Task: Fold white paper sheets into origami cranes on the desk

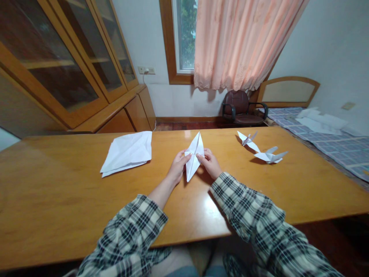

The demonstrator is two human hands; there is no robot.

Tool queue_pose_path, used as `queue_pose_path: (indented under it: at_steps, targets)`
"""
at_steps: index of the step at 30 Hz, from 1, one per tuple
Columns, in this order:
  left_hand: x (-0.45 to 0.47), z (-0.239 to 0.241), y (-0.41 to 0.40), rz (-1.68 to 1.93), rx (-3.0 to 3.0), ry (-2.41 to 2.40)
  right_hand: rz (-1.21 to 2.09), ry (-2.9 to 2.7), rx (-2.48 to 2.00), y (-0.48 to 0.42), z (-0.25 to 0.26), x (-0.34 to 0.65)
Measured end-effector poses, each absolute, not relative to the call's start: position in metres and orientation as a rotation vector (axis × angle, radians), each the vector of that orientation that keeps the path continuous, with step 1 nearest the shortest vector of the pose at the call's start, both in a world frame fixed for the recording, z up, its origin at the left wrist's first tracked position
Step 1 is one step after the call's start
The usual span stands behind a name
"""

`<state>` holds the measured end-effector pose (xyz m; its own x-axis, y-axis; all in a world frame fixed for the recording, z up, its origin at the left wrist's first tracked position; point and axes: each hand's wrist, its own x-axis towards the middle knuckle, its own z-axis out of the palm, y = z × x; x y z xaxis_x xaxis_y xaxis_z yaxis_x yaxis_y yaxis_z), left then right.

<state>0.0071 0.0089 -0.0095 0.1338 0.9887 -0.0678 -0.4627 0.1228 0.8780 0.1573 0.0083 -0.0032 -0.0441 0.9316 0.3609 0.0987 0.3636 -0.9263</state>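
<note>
A white sheet folded into a long diamond shape (194, 156) lies on the wooden table (57, 184) in front of me. My left hand (178, 167) pinches its left corner. On the other side my right hand (211, 163) presses its right corner with the fingertips. Both sleeves are black-and-white plaid. Two finished white paper cranes stand to the right, one (248, 140) farther back and one (270, 155) nearer. A stack of white paper sheets (128, 152) lies to the left.
A wooden cabinet with glass doors (66, 65) runs along the left wall. Behind the table are a dark office chair (242, 107), a window with a pink curtain (236, 42), and a bed with a patterned cover (337, 142) on the right.
</note>
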Motion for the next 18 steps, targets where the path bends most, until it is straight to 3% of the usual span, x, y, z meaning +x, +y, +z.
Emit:
queue_pose_path:
  at_steps: [10, 18]
  targets:
    - [0.0096, -0.0034, 0.0004, 1.157, 0.883, 0.878, 1.345, -1.172, -0.904, 0.0080, -0.0085, 0.1500]
    - [0.0068, -0.0054, 0.0040, 1.265, 0.963, 0.885, 1.414, -1.171, -0.894, 0.0085, -0.0057, 0.1524]
